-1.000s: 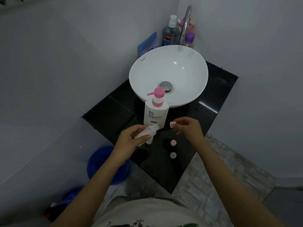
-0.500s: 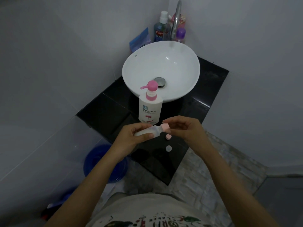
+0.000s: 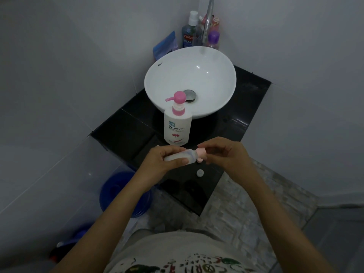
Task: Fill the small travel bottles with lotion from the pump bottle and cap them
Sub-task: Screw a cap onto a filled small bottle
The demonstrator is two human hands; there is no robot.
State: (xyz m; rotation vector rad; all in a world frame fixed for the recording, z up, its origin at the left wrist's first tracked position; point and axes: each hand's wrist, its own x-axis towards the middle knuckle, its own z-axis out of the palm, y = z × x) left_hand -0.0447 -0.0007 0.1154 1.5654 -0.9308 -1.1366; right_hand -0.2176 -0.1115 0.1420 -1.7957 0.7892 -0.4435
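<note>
Left hand [image 3: 157, 164] is gripping the travel bottle [image 3: 180, 157] sideways just in front of the pump bottle [image 3: 177, 123], neck pointing right, where the right hand [image 3: 224, 154] is pinching the pink cap [image 3: 201, 152].

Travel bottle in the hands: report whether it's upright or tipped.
Tipped: the travel bottle lies nearly sideways in the left hand, neck toward the right hand, which pinches the pink cap on it.
</note>
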